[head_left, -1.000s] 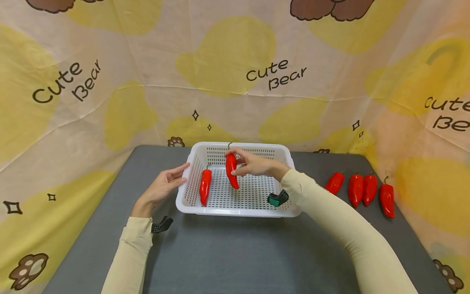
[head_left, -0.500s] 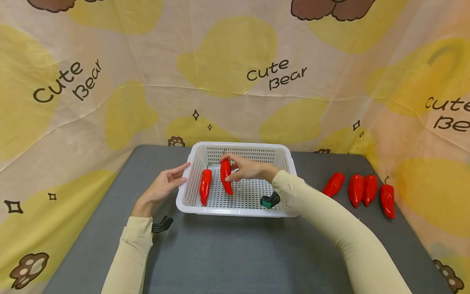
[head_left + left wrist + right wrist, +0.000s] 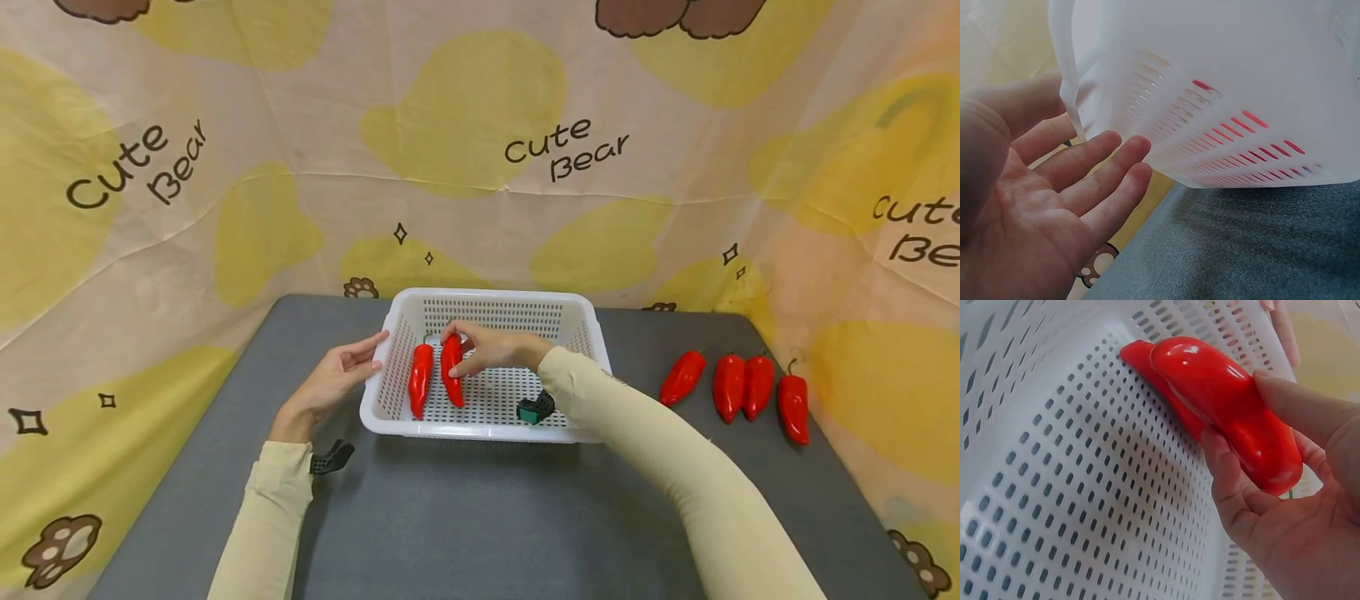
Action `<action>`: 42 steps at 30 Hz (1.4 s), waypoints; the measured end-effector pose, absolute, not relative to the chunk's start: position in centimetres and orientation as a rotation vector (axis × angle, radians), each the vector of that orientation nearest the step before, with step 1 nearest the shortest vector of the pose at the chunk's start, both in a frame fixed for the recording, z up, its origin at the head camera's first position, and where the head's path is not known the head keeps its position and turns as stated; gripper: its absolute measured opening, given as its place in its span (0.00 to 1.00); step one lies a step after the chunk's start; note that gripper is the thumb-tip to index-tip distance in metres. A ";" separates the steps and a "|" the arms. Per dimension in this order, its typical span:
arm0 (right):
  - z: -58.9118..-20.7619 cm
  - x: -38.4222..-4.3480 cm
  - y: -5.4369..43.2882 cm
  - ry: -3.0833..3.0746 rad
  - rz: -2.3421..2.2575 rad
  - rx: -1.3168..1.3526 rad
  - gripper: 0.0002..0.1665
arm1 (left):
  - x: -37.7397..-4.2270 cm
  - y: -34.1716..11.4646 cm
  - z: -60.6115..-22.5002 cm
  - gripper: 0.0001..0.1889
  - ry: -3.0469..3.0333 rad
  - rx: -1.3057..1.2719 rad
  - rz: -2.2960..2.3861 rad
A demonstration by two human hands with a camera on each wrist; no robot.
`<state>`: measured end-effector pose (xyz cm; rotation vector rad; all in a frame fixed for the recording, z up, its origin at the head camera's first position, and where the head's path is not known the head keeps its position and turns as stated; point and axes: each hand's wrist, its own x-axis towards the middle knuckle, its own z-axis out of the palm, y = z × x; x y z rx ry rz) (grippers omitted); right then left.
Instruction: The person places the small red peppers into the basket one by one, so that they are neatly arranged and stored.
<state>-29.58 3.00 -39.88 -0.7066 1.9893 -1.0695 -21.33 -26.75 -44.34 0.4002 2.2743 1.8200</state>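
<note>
Over the basket floor my right hand [image 3: 487, 346] pinches a red chili pepper [image 3: 1229, 406] between thumb and fingers, its tip pointing toward the near side. A second red pepper [image 3: 420, 382] lies on the floor of the white perforated basket [image 3: 480, 433], just left of the held one. In the right wrist view the held pepper partly covers it. My left hand [image 3: 341, 375] touches the basket's left end from outside, fingers loosely extended. Through the slots in the left wrist view, red shows inside the basket wall [image 3: 1210, 50].
Right of the basket on the grey table [image 3: 480, 517] lie several more red peppers: one set apart [image 3: 682, 377], a touching pair [image 3: 742, 387], and one near the right edge [image 3: 792, 408]. A printed cloth [image 3: 465, 117] hangs behind and along the sides.
My right hand has moved left and lower with its pepper, bringing it beside the pepper in the basket. The left hand and basket have stayed in place.
</note>
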 end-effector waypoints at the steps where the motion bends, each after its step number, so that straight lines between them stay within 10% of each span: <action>1: -39.9 -29.6 2.9 1.989 -1.070 -0.702 0.38 | -21.4 -26.7 -44.4 0.33 2.274 0.404 1.820; 42: -41.1 -29.9 0.3 1.799 -1.015 -0.495 0.24 | -21.4 -26.9 -44.6 0.33 2.280 0.413 1.824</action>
